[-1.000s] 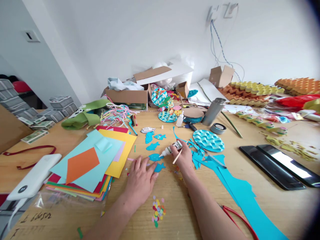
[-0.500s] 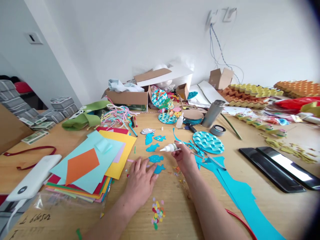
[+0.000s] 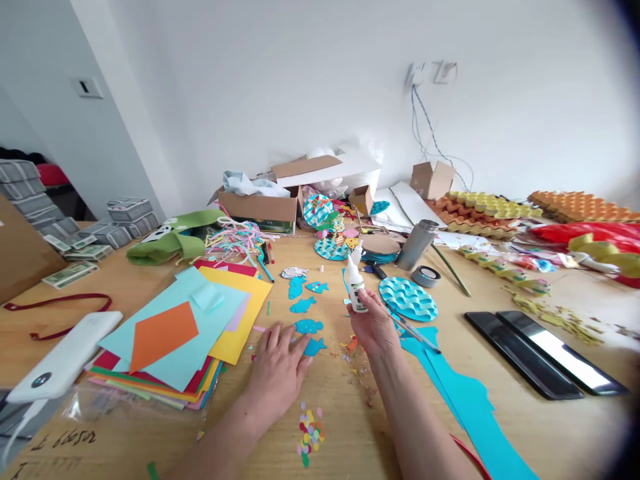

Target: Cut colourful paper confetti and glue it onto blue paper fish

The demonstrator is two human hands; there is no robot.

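My right hand [image 3: 376, 327] is closed around a small white glue bottle [image 3: 356, 290], which stands upright in the grip with its nozzle pointing up. A slim pointed tool [image 3: 415, 332] reaches out to the right from behind the same hand; whether it is held I cannot tell. Flat on the table lies my left hand [image 3: 281, 360], fingers spread, its fingertips beside the lowest blue paper fish [image 3: 315, 346]. Above that one is a spotted blue paper fish [image 3: 309, 326], with several more blue cutouts in a column. Small coloured paper dots [image 3: 311, 430] lie scattered nearer to me.
To the left are stacked coloured paper sheets [image 3: 165, 333] and a white power bank [image 3: 65, 357]. Blue paper offcuts [image 3: 465, 393], a woven disc [image 3: 409, 299], a steel flask [image 3: 425, 243] and black panels [image 3: 545, 353] lie right. Cardboard boxes [image 3: 257, 205] and egg trays [image 3: 475, 217] stand behind.
My right hand has turned the glue bottle from lying sideways, nozzle to the left over the fish, to upright. My left hand stays beside the fish. The head view has tilted slightly upward.
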